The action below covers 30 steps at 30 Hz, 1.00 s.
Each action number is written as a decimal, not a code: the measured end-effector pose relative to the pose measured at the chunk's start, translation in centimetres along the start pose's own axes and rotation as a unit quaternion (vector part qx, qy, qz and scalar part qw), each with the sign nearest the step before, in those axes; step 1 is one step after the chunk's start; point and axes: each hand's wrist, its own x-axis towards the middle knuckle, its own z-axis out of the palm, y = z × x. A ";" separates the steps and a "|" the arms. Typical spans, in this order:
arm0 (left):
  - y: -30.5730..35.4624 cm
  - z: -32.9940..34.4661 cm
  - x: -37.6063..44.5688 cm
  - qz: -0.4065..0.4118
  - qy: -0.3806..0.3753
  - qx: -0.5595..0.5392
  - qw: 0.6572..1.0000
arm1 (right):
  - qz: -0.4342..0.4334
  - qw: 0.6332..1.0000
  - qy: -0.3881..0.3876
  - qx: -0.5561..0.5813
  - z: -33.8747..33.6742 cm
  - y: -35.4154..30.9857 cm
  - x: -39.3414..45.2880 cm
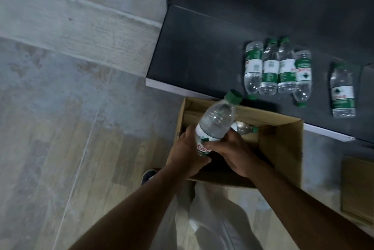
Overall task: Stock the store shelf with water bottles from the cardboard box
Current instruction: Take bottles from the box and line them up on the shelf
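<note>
Both hands hold one clear water bottle [217, 118] with a green cap above the open cardboard box [283, 140]. My left hand [185, 153] grips its lower body and my right hand [232, 150] wraps the label from the right. The cap points up toward the shelf. Another bottle [242, 127] lies inside the box, partly hidden behind the held one. On the dark shelf [192, 51] several bottles [277, 67] lie side by side, and one bottle [343, 91] lies apart at the right.
The box stands on the wooden floor [60, 128] against the shelf's pale front edge [162, 86]. A flat piece of cardboard [357, 191] lies at the right. A dark shoe [147, 176] and light trousers show below the box.
</note>
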 end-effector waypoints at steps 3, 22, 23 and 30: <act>2.1 -2.5 -0.9 -0.001 -0.007 -0.005 1.000 | -0.015 0.999 -0.043 -0.013 0.3 -4.0 -2.0; 21.9 -21.2 -16.7 0.220 -0.014 0.009 0.975 | -0.047 0.999 0.004 0.025 6.0 -28.6 -21.2; 23.1 -22.2 -17.7 0.233 -0.010 -0.005 0.972 | -0.053 0.998 0.011 0.021 6.2 -29.8 -22.3; 33.0 -29.8 -25.0 0.340 -0.009 -0.028 0.940 | -0.119 0.991 0.028 -0.046 7.9 -39.4 -31.9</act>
